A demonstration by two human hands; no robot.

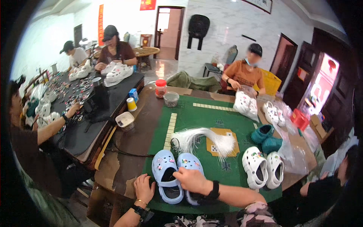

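A pair of light-blue clogs with charms stands side by side at the near edge of a green mat [170,142]. My right hand [192,180] reaches across the right blue clog [188,160], and its curled fingers pinch at the opening of the left blue clog [163,162], by the strap. Whatever is in that pinch is too small to make out. Flat on the table beside the left clog, my left hand [144,188] has its fingers stretched out and holds nothing. Just beyond the clogs lies a bundle of thin white plastic strands [193,138].
White clogs [255,168] and teal clogs [264,137] stand to the right. Across the table, a person [244,73] handles bagged white clogs [246,106]. A red-lidded jar [160,89], glass bowl [171,99] and yellow cup [131,104] stand at left. Other people work at a black table [113,98].
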